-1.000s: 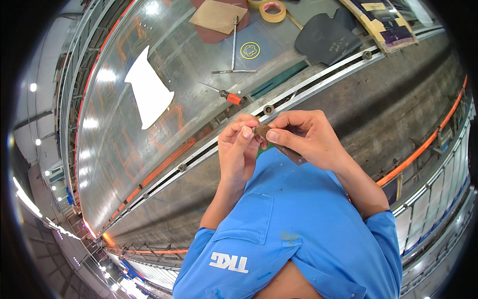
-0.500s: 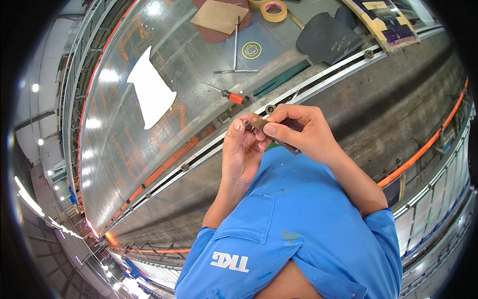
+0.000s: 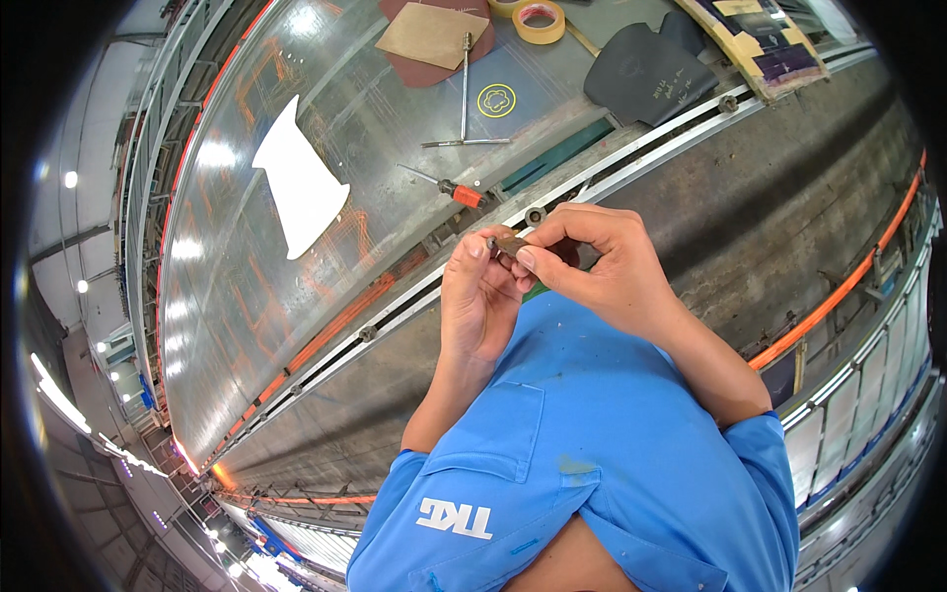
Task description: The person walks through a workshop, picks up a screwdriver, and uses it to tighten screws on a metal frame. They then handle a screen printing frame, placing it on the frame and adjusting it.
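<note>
My left hand (image 3: 475, 301) is closed, its thumb and fingertips pinching a small round-ended dark metal piece (image 3: 491, 243). My right hand (image 3: 614, 259) grips a small brown, flat-looking piece (image 3: 512, 246) between thumb and forefinger, its tip against or very near the metal piece. Fingers hide much of both, so their exact kind cannot be made out. Both hands are held close together in front of my blue shirt, above the table's near edge. Just beyond them lies a screwdriver (image 3: 464, 193) with an orange and black handle.
On the grey table surface (image 3: 385, 109) lie a white cut-out sheet (image 3: 301, 183), a metal T-handle wrench (image 3: 466, 94), a tape roll (image 3: 557, 30), brown sandpaper-like sheets (image 3: 432, 36) and a dark grey cut piece (image 3: 646, 84). A taped panel (image 3: 789, 64) sits at far right. A metal rail (image 3: 631, 158) edges the table.
The brown piece has turned in my right fingers, and its tip now sits at the metal piece in my left hand. A dark part below the right fingers no longer shows.
</note>
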